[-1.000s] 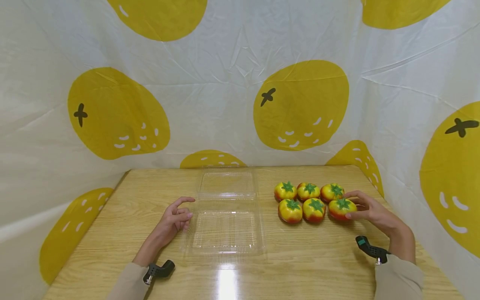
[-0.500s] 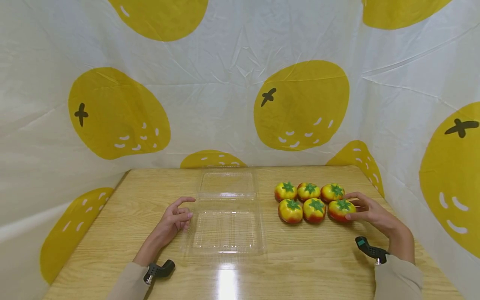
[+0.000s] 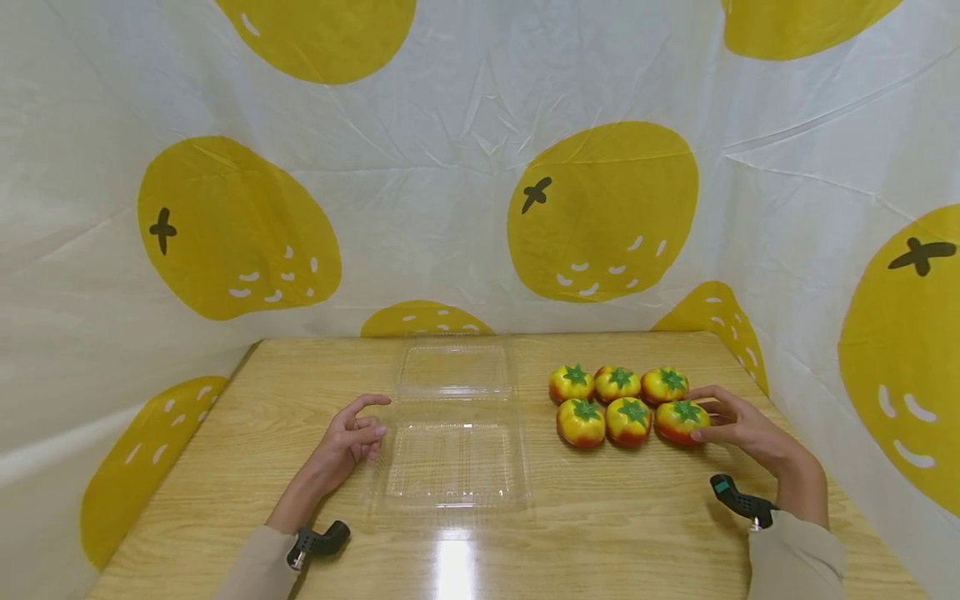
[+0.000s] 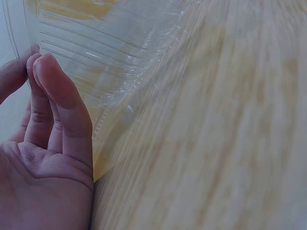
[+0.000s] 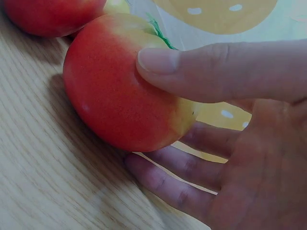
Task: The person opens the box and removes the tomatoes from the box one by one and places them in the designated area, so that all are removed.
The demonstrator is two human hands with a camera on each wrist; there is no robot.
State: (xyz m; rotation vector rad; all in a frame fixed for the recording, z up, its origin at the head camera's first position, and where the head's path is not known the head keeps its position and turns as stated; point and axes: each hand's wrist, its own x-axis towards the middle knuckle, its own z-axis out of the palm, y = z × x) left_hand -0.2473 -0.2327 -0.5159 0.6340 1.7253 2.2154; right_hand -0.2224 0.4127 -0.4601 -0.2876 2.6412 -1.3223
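Note:
In the head view, my right hand (image 3: 750, 425) holds the right-hand toy tomato (image 3: 682, 422) of the front row. The thumb (image 5: 163, 67) lies on its red side in the right wrist view, with the other fingers curled behind and under. Several more yellow-red toy tomatoes with green leaf tops, such as the front middle tomato (image 3: 628, 420), stand beside it in two rows. My left hand (image 3: 341, 446) is at the left edge of a clear plastic container (image 3: 453, 502), its lid laid back. The left wrist view shows thumb and fingertips pinching the container's rim (image 4: 29, 57).
The wooden table (image 3: 600, 533) carries everything. Behind it hangs a white curtain (image 3: 427, 233) printed with yellow fruit. A black wrist camera (image 3: 322, 540) sits on the left forearm, another camera (image 3: 742, 500) on the right one.
My right hand has shifted the held toy tomato slightly left, closer to the front middle one. The left hand and container stay in place.

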